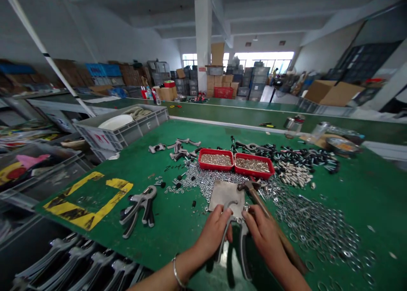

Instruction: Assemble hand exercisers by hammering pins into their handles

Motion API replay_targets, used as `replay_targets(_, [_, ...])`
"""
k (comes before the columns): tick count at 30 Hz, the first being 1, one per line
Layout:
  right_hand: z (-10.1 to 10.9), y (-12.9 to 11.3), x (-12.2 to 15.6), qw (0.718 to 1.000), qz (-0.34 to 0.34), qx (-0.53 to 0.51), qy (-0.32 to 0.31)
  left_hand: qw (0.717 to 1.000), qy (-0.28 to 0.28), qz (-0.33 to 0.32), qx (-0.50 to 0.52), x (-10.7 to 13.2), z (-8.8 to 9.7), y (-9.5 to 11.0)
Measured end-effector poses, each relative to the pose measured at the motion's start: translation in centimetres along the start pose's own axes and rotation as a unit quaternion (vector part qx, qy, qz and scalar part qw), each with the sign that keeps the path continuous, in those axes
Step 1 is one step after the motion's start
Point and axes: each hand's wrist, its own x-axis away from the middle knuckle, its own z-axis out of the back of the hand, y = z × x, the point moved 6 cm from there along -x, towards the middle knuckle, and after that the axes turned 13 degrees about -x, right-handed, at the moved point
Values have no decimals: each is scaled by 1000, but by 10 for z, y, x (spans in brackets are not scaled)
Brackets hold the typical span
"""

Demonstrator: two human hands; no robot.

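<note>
Two-handled grey grip (243, 257) held over the lower edge of a steel plate (226, 196) on a green tabletop (178, 227). The left hand (213, 233) and right hand (262, 236) stand slightly apart, closed on either side of the grip; a wooden-shafted hammer (254, 193) runs beneath the right hand, its head just beside the plate, though whether that hand also clasps the shaft cannot be told. Loose steel washers (314, 231) lie around the plate, with two red trays (216, 159) of small parts beyond it and further grips (138, 210) to the left. Risks: a sprung grip could slip from the fingers if hold is lost; a knocked hammer could scatter washers or tip a tray; washers lodged under the plate could make it rock.
</note>
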Motion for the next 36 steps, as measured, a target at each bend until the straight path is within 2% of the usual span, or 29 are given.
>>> replay_targets(8, [-5, 2, 2, 996, 3, 78, -37, 997, -51, -15, -58, 3, -15, 3])
replay_targets(12, [-2, 3, 5, 1000, 22, 21, -8, 990, -50, -51, -118, 2, -17, 10])
replay_targets(15, [0, 0, 10, 999, 26, -24, 20, 978, -28, -82, -191, 5, -13, 15])
replay_targets(18, [0, -4, 14, 999, 8, -33, 0, 955, -27, -105, -277, 7, -9, 16])
replay_targets(21, [1, -10, 14, 998, -14, -38, -38, 933, -67, -153, -318, 8, -4, 17])
replay_targets(26, [-6, -26, 16, 980, -47, -110, -160, 897, -183, -237, -324, 19, 0, 23])
replay_targets(30, [-12, -30, 25, 977, -26, -102, -183, 880, -231, -259, -324, 29, 0, 32])
replay_targets(33, [-13, -18, 11, 984, -21, -71, -165, 875, -236, -254, -337, 9, 3, 39])
replay_targets(36, [-4, 5, -38, 988, -15, 60, -142, 867, -217, -228, -388, -43, 11, 37])
